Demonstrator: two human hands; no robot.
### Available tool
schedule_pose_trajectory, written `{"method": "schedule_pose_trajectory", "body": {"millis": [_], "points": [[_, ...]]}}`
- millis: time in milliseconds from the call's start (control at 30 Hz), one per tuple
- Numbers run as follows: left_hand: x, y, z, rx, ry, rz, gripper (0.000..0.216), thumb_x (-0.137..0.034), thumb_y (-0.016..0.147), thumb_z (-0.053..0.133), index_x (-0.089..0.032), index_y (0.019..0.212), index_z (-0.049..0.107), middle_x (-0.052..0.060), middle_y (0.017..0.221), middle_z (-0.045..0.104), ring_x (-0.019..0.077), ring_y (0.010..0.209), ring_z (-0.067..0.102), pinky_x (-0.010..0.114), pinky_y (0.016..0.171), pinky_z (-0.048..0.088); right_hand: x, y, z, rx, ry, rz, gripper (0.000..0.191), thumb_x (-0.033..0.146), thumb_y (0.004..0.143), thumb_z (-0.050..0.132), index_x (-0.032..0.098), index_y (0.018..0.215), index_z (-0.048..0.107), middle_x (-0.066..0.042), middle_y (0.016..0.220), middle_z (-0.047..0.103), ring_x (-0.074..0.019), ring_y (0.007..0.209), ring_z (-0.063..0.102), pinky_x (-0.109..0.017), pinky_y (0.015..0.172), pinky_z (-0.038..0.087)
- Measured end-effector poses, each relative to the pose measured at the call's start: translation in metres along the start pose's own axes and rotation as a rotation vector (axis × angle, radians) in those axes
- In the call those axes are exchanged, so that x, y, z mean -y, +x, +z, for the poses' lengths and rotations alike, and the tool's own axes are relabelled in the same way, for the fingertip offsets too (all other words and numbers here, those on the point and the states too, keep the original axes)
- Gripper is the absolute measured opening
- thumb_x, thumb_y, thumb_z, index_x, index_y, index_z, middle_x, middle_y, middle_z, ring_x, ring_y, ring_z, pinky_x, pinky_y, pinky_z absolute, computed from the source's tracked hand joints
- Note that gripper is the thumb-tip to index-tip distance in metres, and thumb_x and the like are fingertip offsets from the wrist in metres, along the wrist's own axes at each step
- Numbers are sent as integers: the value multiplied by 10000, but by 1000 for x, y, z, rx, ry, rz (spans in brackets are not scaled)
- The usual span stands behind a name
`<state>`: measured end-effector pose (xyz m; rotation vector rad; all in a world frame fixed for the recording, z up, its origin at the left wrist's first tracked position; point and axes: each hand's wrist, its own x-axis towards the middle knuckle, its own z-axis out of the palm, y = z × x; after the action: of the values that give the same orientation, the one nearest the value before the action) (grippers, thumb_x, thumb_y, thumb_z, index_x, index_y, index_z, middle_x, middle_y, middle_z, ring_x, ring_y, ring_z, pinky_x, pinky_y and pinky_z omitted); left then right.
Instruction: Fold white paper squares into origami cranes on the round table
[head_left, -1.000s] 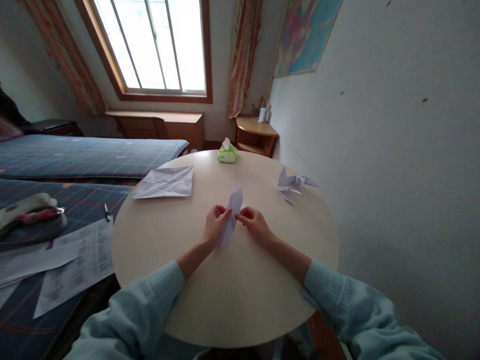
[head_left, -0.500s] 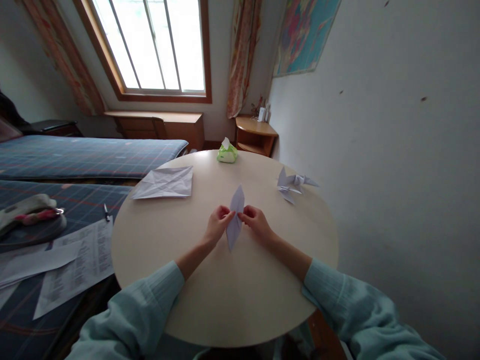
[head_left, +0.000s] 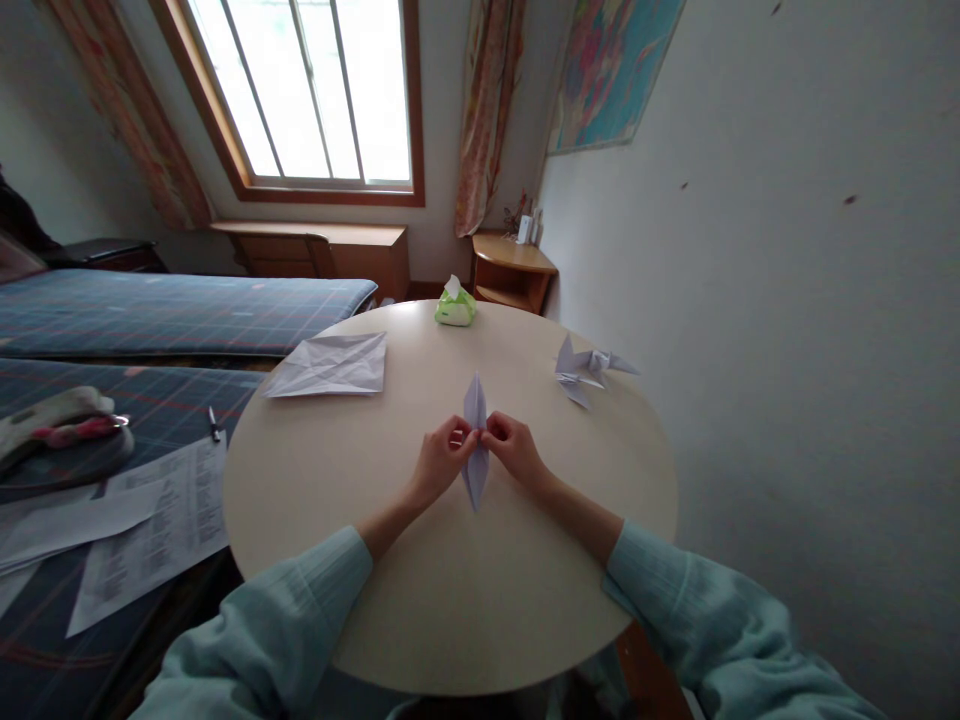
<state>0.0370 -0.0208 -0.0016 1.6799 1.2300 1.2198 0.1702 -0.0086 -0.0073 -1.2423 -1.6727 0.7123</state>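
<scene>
A slim white folded paper (head_left: 475, 400), pointed at both ends, is held near the middle of the round table (head_left: 300, 500). My left hand (head_left: 442, 456) pinches its left edge between thumb and fingers. From the other side, my right hand (head_left: 517, 448) grips the right edge, so the fingertips of both hands nearly meet at the paper's middle. One tip points away from me and the other toward me. The fingers hide part of the centre folds.
A creased white sheet (head_left: 330, 364) lies at the table's left back. Folded paper figures (head_left: 589, 368) sit at the right. A green tissue pack (head_left: 454, 306) stands at the far edge. Printed sheets (head_left: 157, 520) and a pen (head_left: 214, 425) rest on the bed at left.
The folded paper has turned from slanted to nearly straight up and down and looks narrower. My left hand has shifted slightly right, bringing the fingertips closer together.
</scene>
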Motion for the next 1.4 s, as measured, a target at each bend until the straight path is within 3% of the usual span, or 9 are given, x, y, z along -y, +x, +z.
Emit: {"method": "schedule_pose_trajectory", "body": {"millis": [167,467,667,800,967,1133,1267,1400], "points": [[0,2,-2,47,-57,11,161,-320,722,530,-164,696,558,4,658,621,129,614,599,197,526,465,-2,0,1,-9,42,17,194,276,641,467,195,536,324,60,486,335,-80,475,325,-196,438,261],[1,1,-2,75,-81,15,173,-332,732,538,-160,722,553,10,637,627,133,578,610,213,518,478,3,-5,1,142,164,5,308,442,796,372,199,606,377,50,471,417,-84,431,405,-205,435,321],[1,1,-2,69,-149,8,185,-334,748,526,-159,808,514,35,714,645,148,615,625,219,515,473,-4,-1,2,168,248,31,343,497,715,508,199,619,369,56,496,427,-86,444,422,-206,423,338],[9,6,-1,-13,-327,-39,385,-366,694,586,-166,987,436,60,825,655,152,659,623,246,562,480,-12,6,2,101,325,54,304,477,705,521,186,678,434,36,588,478,-93,502,459,-219,459,384],[12,11,-2,14,-463,-213,356,-420,598,648,-124,771,551,43,708,648,145,652,596,259,612,469,-14,9,1,60,379,71,289,449,677,564,171,706,489,9,647,541,-110,571,508,-244,530,430],[8,10,-6,39,-509,-367,322,-411,571,667,-114,674,597,19,645,618,112,622,553,223,592,427,-12,6,2,24,429,65,277,430,663,591,168,716,516,2,658,573,-118,584,524,-251,543,438],[7,10,-7,106,-649,-460,345,-404,511,706,-115,666,598,10,611,605,107,612,547,230,623,419,-11,7,-1,106,512,171,305,432,609,634,162,705,530,-2,668,591,-131,602,547,-265,556,455],[8,11,-9,132,-627,-470,325,-381,500,719,-118,658,611,5,625,599,94,612,528,213,616,396,-10,8,-2,192,570,215,307,410,605,642,150,748,566,-6,685,608,-145,636,566,-283,602,460]]}}
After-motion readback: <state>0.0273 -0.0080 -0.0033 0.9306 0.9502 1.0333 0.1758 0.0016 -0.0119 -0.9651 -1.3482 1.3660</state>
